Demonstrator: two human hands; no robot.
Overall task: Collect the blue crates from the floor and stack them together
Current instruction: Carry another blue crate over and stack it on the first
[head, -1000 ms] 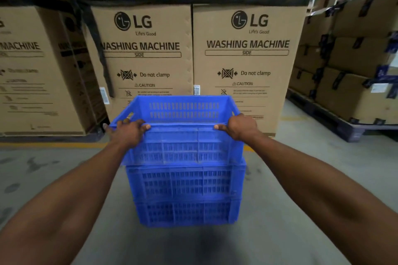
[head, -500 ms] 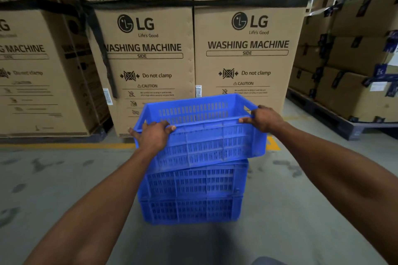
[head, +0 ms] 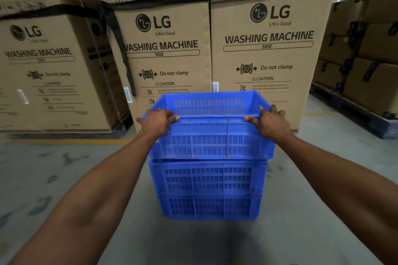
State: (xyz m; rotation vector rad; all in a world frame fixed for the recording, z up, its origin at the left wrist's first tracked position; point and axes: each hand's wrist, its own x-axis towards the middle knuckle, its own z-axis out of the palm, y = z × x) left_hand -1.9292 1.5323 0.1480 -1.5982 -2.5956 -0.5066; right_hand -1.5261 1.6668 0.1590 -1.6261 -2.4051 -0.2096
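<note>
A blue slotted plastic crate [head: 212, 135] sits at the top of a stack, slightly offset to the right over the crates below. My left hand [head: 158, 121] grips its near left corner and my right hand [head: 270, 123] grips its near right corner, fingers curled over the rim. Beneath it stand two more blue crates, a middle crate [head: 207, 177] and a bottom crate [head: 210, 207], resting on the grey concrete floor [head: 64, 178]. The top crate is empty inside.
Large cardboard washing machine boxes [head: 267, 49] bound with a black strap stand right behind the stack and to the left [head: 43, 66]. At the right, taped cartons [head: 370, 66] sit on a dark pallet [head: 353, 114]. A yellow floor line [head: 64, 141] runs along the boxes.
The top crate was tilted and skewed to the right half a second ago; it now sits level and nearly square over the stack. Both hands stayed on its corners.
</note>
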